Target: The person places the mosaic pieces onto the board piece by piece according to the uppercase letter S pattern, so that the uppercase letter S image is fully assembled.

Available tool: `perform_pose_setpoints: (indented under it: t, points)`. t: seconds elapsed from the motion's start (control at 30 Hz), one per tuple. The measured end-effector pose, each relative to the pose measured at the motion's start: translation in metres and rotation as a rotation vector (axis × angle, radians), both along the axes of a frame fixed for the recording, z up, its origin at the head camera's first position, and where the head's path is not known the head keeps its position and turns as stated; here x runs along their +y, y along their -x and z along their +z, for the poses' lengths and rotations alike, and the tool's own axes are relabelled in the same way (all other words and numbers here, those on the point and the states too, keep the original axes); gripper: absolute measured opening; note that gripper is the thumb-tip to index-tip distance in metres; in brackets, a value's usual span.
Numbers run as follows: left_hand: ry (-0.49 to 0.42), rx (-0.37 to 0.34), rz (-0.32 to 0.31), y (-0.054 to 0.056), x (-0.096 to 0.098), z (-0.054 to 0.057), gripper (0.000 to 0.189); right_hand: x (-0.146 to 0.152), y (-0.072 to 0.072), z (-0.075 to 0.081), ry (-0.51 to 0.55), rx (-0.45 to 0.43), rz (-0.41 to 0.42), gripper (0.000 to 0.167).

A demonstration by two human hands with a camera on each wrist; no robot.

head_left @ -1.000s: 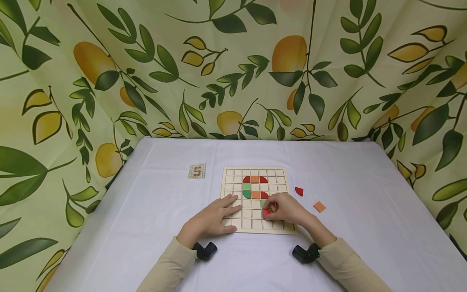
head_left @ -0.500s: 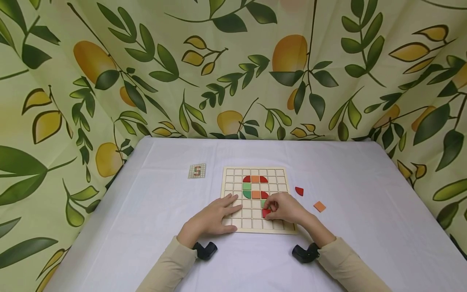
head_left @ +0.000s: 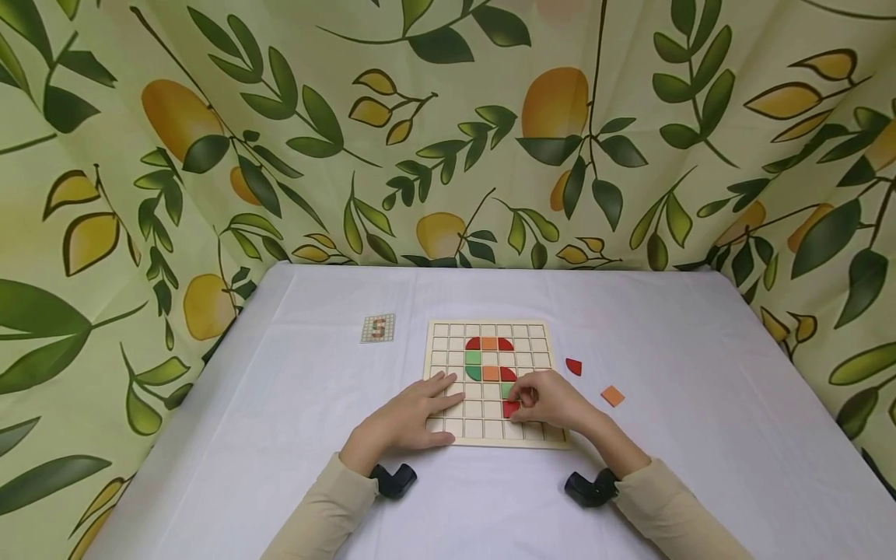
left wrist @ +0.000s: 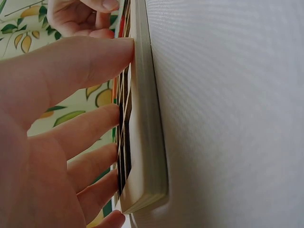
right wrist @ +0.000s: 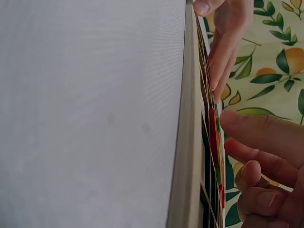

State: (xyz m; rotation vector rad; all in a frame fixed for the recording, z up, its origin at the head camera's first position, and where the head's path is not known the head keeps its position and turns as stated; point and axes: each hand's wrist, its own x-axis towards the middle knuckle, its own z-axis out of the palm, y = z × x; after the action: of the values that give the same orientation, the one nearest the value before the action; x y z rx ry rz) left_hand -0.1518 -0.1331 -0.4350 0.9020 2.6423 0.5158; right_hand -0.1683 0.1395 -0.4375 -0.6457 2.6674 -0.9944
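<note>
A light wooden grid board (head_left: 472,429) lies on the table, with red, orange and green tiles set in its cells. My left hand (head_left: 413,412) rests with fingers spread over the board's left side; in the left wrist view the thumb (left wrist: 95,59) touches its near edge. My right hand (head_left: 549,398) is over the board's right side, fingers bent, close by a red tile (head_left: 510,409) in a lower cell. In the right wrist view that red tile (right wrist: 213,135) sits at the board, and the thumb and fingers are beside it with nothing held between them.
A loose red quarter-round tile (head_left: 574,366) and an orange square tile (head_left: 612,396) lie right of the board. Behind it to the left is a small pattern card (head_left: 378,328) showing an S shape on a grid. A leaf-and-fruit curtain (head_left: 448,155) surrounds the white-covered table (head_left: 315,397).
The right hand has shifted slightly to the right, showing more of the red tile and the green one above it. The left hand has stayed in place.
</note>
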Motion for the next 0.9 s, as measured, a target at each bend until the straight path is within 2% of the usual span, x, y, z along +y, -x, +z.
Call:
perform_pose_setpoints:
  t: [0.23,0.5,0.67,0.9]
  points:
    - [-0.003,0.011,-0.008,0.001,0.000,-0.001,0.063,0.010,-0.005,-0.001,0.043,-0.021,0.012,0.018]
    - [0.000,0.009,-0.011,0.000,0.000,0.000,0.063,0.021,-0.009,0.003,0.049,-0.053,-0.018,0.018]
    - [0.001,0.015,-0.017,0.000,0.000,0.000,0.063,0.029,-0.010,0.003,0.038,-0.045,-0.034,0.020]
    - [0.000,0.015,-0.013,0.000,0.001,0.001,0.063,0.043,-0.014,0.002,0.091,-0.035,-0.046,0.020]
